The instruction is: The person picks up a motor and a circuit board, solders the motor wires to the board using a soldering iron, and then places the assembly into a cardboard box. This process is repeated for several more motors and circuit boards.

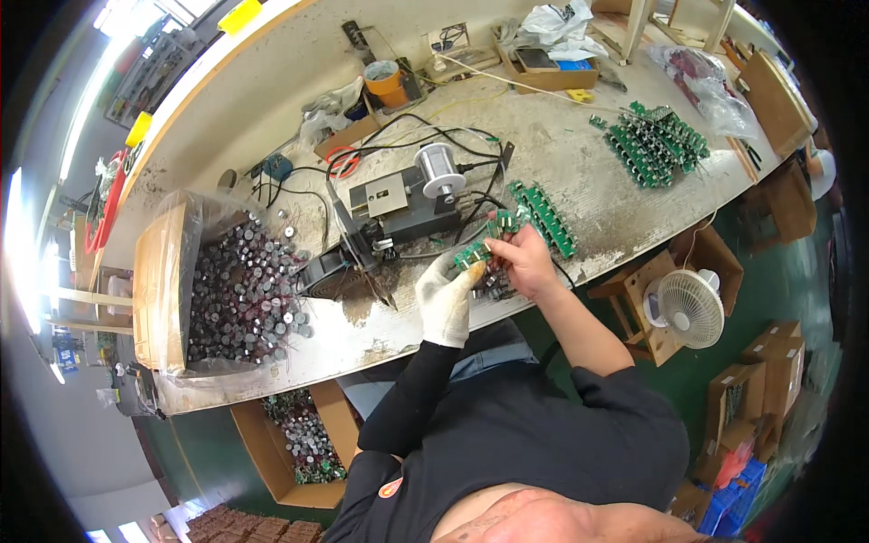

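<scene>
My left hand (444, 300), in a white glove, pinches a small green circuit board (470, 257) above the table's front edge. My bare right hand (528, 262) has its fingers closed at the right end of the same board, beside a second small green piece (503, 220). Whether the two pieces are joined I cannot make out. Just beyond the right hand lies a strip of green circuit boards (549, 223). Several small metal motors with thin wires lie partly hidden under my hands. A soldering iron (348, 226) leans in front of a dark soldering machine (405, 206) with a solder spool (440, 171).
To the left, a tipped carton (163, 281) spills a heap of small motors (244, 299). Stacked green boards (654, 145) lie at the far right. Cables cross behind the machine, near red-handled scissors (343, 161). A white fan (690, 308) stands at right; an open carton (339, 423) sits below the table.
</scene>
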A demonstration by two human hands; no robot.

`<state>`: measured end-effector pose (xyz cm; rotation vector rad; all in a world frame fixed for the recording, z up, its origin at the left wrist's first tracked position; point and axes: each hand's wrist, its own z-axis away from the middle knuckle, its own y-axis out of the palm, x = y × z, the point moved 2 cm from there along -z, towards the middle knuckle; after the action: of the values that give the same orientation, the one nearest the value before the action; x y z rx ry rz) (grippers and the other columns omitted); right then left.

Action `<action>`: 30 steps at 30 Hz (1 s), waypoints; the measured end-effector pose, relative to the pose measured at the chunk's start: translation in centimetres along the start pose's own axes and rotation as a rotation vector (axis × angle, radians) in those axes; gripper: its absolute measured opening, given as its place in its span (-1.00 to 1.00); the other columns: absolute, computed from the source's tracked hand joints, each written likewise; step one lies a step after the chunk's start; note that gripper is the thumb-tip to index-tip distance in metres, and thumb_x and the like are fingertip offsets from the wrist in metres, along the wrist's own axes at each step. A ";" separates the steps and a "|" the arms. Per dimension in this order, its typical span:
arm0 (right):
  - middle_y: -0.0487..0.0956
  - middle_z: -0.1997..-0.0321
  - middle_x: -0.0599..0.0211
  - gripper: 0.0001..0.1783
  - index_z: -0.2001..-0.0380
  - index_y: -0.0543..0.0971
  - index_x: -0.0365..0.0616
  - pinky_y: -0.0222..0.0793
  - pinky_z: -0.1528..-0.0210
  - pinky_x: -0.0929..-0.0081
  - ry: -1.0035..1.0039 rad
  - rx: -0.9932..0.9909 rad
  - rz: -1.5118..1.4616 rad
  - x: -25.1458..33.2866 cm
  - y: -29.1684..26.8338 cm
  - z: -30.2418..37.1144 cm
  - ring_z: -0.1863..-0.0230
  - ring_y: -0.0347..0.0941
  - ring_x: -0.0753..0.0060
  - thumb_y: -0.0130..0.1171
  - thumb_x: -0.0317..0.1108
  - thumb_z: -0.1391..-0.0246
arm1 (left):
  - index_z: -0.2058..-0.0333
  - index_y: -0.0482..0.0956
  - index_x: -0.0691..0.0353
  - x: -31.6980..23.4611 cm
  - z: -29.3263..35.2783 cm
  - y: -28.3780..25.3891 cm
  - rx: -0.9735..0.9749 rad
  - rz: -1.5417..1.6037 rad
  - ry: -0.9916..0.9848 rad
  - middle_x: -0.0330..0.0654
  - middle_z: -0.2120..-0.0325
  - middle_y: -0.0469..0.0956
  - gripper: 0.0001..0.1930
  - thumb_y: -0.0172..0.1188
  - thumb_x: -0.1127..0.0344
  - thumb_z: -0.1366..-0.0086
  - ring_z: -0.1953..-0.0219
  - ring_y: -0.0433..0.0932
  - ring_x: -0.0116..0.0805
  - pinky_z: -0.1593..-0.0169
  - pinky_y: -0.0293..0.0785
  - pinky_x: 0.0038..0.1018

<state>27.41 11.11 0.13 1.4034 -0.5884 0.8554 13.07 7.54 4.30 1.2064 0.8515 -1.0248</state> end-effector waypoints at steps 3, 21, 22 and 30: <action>0.53 0.38 0.34 -0.66 0.03 0.38 -0.23 0.37 0.37 0.57 0.174 -0.010 -0.223 0.6 0.6 0.3 0.40 0.46 0.51 0.11 -0.52 -0.10 | 0.06 0.46 0.46 0.6 -0.4 -0.4 0.131 0.309 -0.111 -0.05 0.24 0.58 -0.67 0.18 0.55 -0.16 0.25 0.59 -0.36 0.13 0.49 -0.53; 0.50 0.48 0.38 -0.66 0.27 0.32 -0.21 0.38 0.51 0.62 -0.204 -0.096 0.133 0.2 1.0 1.7 0.51 0.45 0.59 0.29 -0.57 0.03 | 0.18 0.52 0.45 0.9 0.4 -0.7 -0.009 -0.139 0.081 -0.10 0.31 0.60 -0.68 0.33 0.52 -0.07 0.32 0.55 -0.45 0.20 0.47 -0.57; 0.50 0.48 0.38 -0.66 0.27 0.32 -0.21 0.38 0.51 0.62 -0.204 -0.098 0.130 0.3 0.6 1.7 0.51 0.45 0.59 0.29 -0.57 0.03 | 0.18 0.52 0.45 1.0 0.4 -0.7 -0.008 -0.142 0.079 -0.10 0.31 0.60 -0.68 0.33 0.52 -0.07 0.32 0.55 -0.45 0.20 0.47 -0.57; 0.52 0.41 0.43 -0.69 0.10 0.45 -0.15 0.28 0.52 0.62 0.151 -0.040 -0.201 -0.4 0.0 1.1 0.51 0.39 0.60 0.21 -0.47 -0.06 | 0.03 0.47 0.33 2.3 -0.9 -0.6 0.285 0.519 -0.393 -0.18 0.20 0.60 -0.68 0.15 0.43 -0.23 0.23 0.58 -0.36 0.16 0.49 -0.48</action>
<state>27.34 9.93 -0.02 1.3235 -0.3416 0.7755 13.27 8.01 1.76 1.3119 0.0714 -0.9213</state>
